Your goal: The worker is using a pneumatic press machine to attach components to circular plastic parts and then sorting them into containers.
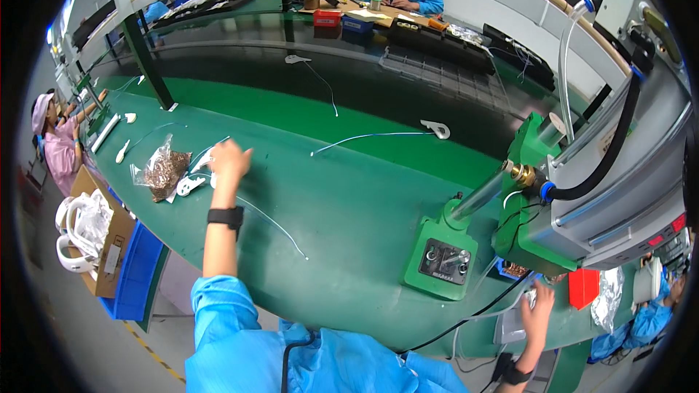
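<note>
At the left of the green workbench (342, 247), our left hand (231, 161) reaches down over a small cluster of white plastic housings (190, 186) with thin cables. Its thumb stands apart from the other fingers; the fingertips are partly hidden, so we cannot tell whether they pinch one of the housings. Just left of the cluster we have a clear plastic bag (166, 173) of small copper-brown pieces, and a loose pale cable (271, 221) trails from near our hand toward the bench's front.

Low on the right, our right hand (537, 313) is beside a grey box (511, 326), its fingers partly apart; we cannot tell whether it grips anything. Near it are a blue bin (505, 269) of coppery pieces and a red bin (583, 289).

Between our hands, nearer the right one, stands a green machine base (442, 258) with a dark control panel, below a large grey pneumatic press (619, 175). Across the bench, well apart from our hands, lies a white hook-shaped part (437, 129) with a bluish cable stretching leftward.
</note>
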A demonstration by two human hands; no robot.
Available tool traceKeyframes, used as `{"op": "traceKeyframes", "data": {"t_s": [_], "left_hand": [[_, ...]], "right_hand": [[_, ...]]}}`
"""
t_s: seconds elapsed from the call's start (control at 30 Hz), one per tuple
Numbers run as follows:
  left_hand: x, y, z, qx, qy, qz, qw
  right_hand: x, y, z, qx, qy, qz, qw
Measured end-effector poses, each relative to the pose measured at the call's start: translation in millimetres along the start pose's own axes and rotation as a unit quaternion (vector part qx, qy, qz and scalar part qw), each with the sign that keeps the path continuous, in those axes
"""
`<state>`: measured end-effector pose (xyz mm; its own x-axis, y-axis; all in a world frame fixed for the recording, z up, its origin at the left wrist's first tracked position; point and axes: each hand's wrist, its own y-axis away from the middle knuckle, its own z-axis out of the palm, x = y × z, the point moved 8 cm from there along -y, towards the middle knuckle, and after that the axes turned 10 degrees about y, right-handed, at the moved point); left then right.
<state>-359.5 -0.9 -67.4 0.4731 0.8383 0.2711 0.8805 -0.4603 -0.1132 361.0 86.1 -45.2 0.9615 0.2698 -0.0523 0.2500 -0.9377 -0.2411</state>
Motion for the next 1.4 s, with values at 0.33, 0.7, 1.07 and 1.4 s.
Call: {"op": "traceKeyframes", "data": {"t_s": [0.33, 0.7, 1.07, 1.4], "left_hand": [[57, 99, 27, -0.244, 0.212, 0.402, 0.857], [106, 125, 5, -0.071, 0.231, 0.398, 0.885], [116, 140, 7, -0.233, 0.287, 0.282, 0.886], [170, 229, -103, -0.447, 0.429, 0.500, 0.606]], "right_hand": [[-24, -82, 26, 0.017, 0.010, -0.133, 0.991], [-26, -83, 32, 0.048, 0.041, -0.122, 0.990], [-25, -91, 45, 0.074, 0.082, -0.140, 0.984], [-49, -88, 2, 0.088, -0.145, -0.102, 0.980]]}}
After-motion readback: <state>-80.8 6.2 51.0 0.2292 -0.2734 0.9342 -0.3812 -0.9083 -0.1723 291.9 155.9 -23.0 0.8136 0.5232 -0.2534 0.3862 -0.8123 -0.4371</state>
